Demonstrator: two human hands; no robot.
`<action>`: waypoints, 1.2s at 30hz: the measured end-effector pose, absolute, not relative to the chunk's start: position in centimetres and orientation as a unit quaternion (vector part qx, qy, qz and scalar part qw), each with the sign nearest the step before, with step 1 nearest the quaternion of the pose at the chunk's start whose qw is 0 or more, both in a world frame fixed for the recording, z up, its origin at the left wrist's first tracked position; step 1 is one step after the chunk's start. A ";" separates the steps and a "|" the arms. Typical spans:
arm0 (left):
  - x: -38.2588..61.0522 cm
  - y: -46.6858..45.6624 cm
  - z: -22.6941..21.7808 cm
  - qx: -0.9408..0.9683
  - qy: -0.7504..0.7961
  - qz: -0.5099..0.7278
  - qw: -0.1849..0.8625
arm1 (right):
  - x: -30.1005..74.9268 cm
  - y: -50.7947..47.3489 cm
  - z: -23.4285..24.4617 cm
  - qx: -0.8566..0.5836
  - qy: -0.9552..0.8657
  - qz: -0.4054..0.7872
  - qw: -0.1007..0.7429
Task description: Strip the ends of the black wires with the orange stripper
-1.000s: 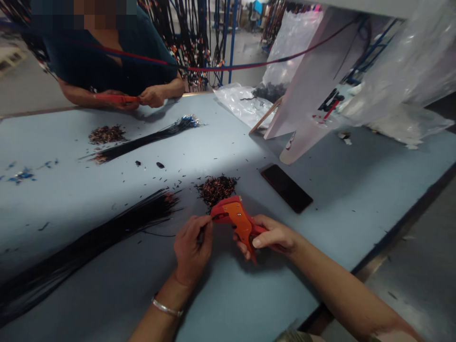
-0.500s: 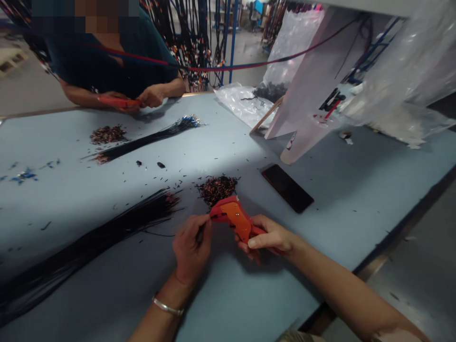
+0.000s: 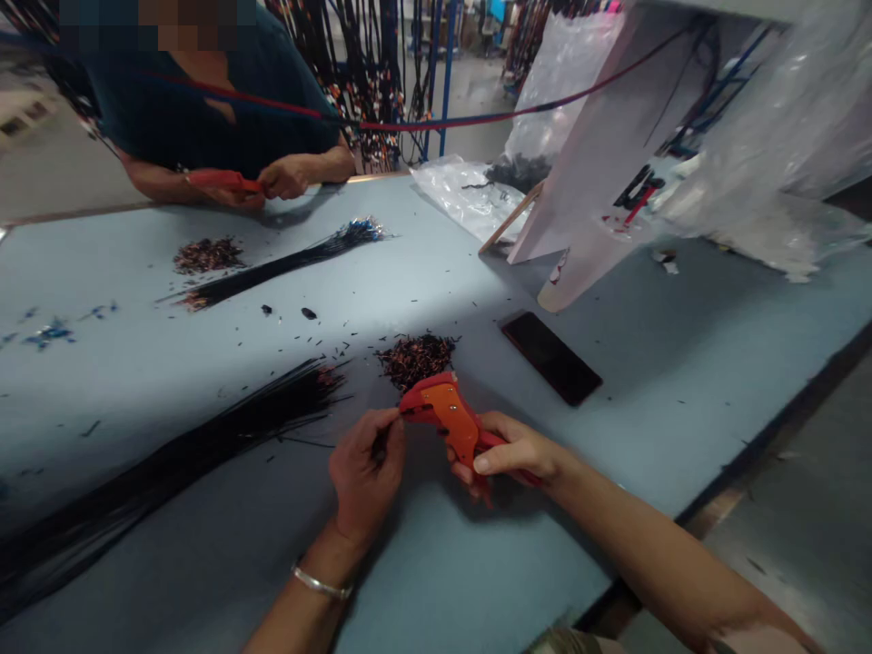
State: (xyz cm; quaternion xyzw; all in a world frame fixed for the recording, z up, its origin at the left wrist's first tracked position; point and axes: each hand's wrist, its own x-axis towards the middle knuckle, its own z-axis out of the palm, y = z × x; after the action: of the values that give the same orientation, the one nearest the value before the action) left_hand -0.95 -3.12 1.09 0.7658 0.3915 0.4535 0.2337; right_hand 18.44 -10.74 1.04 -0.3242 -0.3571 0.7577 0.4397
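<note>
Right hand [image 3: 512, 454] is clenching the orange stripper [image 3: 446, 413], left hand [image 3: 364, 468] is pinching a thin wire [image 3: 381, 446] at its nose; fingertips so close risk getting nipped

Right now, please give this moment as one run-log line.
right hand: grips red stripper | left hand: pinches black wire at its mouth | scrap pile: just beyond

1. A flat black rectangular phone [image 3: 551, 358] lies on the pale blue table [image 3: 681, 391].
2. A heap of dark, coppery wire scraps [image 3: 415, 354] lies left of the phone.
3. A long bundle of thin black wires [image 3: 204, 445] lies left of the heap.
4. A blue-tipped black wire bundle [image 3: 286, 263] lies farther off.
5. Across the table, a person in a dark teal top [image 3: 204, 118] holds a red hand tool [image 3: 222, 180].
</note>
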 end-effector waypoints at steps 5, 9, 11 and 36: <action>-0.9 -3.1 1.2 0.759 0.397 0.455 0.244 | 18.4 -10.7 1.2 -0.315 -0.352 0.760 0.445; -0.9 -3.1 1.0 0.755 0.400 0.455 0.254 | 18.3 -10.7 1.3 -0.316 -0.350 0.760 0.447; -0.9 -3.1 0.8 0.753 0.407 0.447 0.259 | 18.3 -10.7 1.3 -0.316 -0.347 0.761 0.447; -0.9 -2.9 1.4 0.740 0.406 0.463 0.271 | 17.6 -10.9 1.4 -0.394 -0.355 0.725 0.441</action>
State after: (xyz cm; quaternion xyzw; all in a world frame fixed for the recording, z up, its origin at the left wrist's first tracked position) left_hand -0.89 -2.94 1.39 0.7397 0.4062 0.4628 0.2714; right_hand 17.58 -10.85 1.37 -0.3935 -0.3546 0.7247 0.4407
